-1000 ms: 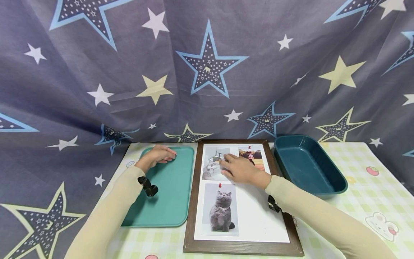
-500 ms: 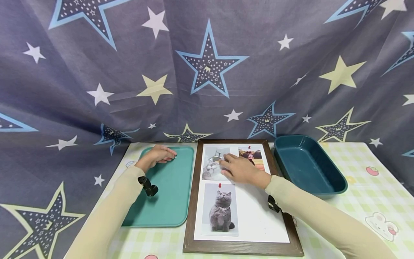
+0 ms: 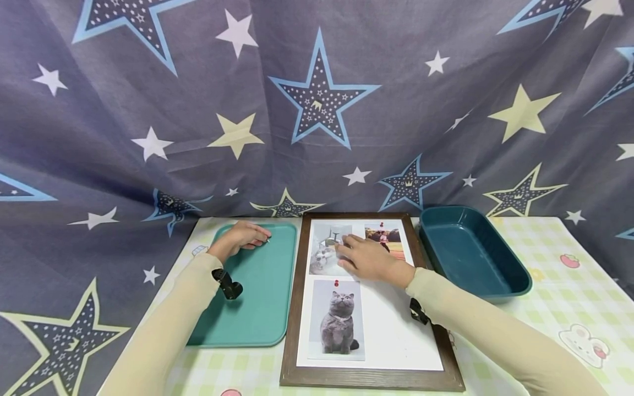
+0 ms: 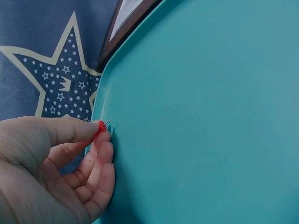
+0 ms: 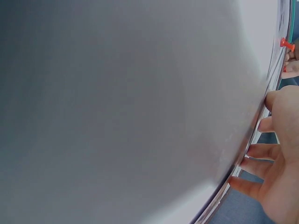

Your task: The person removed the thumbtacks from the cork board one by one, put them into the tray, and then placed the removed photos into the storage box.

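Between thumb and forefinger, my left hand [image 3: 245,236] pinches a red push pin [image 4: 102,126], its metal point sticking out past the fingertips. That hand is over the far part of a green tray [image 3: 262,297]. My right hand [image 3: 369,257] rests with fingers spread on a photo of a pale cat [image 3: 324,258], at the upper left of a brown-framed white board [image 3: 396,335]. Below it on the board lies a grey cat photo [image 3: 339,324] with a red push pin [image 3: 336,284] at its top. A third photo [image 3: 391,242], partly covered by my right hand, has a pin too.
A dark teal bin [image 3: 475,258] stands to the right of the board. All of it sits on a checked tablecloth [image 3: 555,308], and a star-patterned curtain [image 3: 317,165] hangs along the back edge.
In my left hand the pin's metal tip has turned slightly downward. The right hand stays on the photo, and the board has not moved.
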`<move>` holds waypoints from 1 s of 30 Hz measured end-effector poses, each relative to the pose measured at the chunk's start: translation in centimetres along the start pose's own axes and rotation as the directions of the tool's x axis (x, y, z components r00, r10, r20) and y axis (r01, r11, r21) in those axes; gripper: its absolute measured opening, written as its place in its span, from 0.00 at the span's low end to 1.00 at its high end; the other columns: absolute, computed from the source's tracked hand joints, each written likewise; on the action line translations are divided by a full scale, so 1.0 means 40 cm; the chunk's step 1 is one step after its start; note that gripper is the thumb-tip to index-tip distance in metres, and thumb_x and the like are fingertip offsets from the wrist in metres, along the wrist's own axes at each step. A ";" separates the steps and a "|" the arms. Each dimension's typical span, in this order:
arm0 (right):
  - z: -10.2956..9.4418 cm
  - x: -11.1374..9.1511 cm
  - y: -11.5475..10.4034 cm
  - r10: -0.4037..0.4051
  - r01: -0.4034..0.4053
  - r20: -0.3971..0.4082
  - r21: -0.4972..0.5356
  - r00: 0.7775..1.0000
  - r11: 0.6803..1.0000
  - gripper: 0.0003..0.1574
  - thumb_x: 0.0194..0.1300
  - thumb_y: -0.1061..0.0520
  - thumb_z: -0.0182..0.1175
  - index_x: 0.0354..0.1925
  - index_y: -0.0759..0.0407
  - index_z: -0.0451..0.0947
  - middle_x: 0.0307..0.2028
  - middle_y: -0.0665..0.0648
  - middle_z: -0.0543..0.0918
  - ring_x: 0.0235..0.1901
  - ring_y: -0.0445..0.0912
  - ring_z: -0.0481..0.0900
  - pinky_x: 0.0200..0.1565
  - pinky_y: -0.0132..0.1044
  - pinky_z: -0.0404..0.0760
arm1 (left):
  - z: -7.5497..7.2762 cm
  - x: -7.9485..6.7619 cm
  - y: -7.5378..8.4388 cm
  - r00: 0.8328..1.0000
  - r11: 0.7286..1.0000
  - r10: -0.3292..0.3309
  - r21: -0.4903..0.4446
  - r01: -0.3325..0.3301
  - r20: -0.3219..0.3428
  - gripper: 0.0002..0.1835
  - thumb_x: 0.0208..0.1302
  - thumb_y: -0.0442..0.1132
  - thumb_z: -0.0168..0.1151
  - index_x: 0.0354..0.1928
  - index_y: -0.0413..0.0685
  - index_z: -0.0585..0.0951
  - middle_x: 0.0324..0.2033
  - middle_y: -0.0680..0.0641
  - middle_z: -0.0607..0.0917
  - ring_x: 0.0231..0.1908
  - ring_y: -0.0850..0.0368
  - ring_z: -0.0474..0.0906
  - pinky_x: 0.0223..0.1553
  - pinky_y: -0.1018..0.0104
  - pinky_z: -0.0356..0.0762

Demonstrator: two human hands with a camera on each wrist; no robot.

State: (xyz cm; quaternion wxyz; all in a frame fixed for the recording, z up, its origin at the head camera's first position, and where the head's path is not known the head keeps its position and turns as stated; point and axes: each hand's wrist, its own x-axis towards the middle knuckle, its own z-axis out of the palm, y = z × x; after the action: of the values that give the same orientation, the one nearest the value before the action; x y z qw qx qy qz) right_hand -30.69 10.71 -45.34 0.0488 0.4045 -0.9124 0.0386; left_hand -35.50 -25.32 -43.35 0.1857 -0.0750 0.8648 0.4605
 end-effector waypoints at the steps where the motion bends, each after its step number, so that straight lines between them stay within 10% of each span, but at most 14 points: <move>1: -0.001 0.000 0.000 0.002 -0.002 0.002 0.003 1.000 1.000 0.31 0.79 0.44 0.50 0.71 0.57 0.71 0.67 0.70 0.73 0.66 0.63 0.74 0.63 0.59 0.79 | -0.001 0.000 0.000 1.000 1.000 0.004 0.004 -0.004 0.001 0.18 0.69 0.37 0.63 0.59 0.41 0.84 0.43 0.52 0.91 0.39 0.63 0.83 0.44 0.67 0.82; 11: -0.005 -0.001 -0.004 -0.024 0.024 -0.027 -0.012 0.999 1.000 0.30 0.79 0.45 0.52 0.69 0.59 0.73 0.65 0.71 0.76 0.64 0.63 0.77 0.60 0.58 0.81 | 0.006 0.014 -0.002 1.000 0.998 -0.027 0.050 0.027 -0.006 0.18 0.70 0.39 0.63 0.59 0.44 0.84 0.58 0.43 0.86 0.50 0.55 0.83 0.49 0.63 0.81; 30: 0.005 0.002 0.003 -0.025 0.025 -0.032 -0.014 0.999 1.000 0.30 0.79 0.44 0.51 0.70 0.58 0.72 0.65 0.69 0.75 0.61 0.62 0.79 0.60 0.56 0.82 | 0.010 0.020 0.002 0.999 0.998 -0.023 0.059 0.025 -0.024 0.19 0.68 0.39 0.64 0.59 0.46 0.85 0.45 0.51 0.89 0.40 0.61 0.80 0.39 0.69 0.77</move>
State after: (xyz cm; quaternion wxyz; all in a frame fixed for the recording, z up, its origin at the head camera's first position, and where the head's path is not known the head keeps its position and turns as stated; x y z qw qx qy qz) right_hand -30.86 10.70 -45.54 0.0668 0.4147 -0.9067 0.0381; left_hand -36.16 -24.92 -43.81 0.1831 -0.0852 0.8792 0.4316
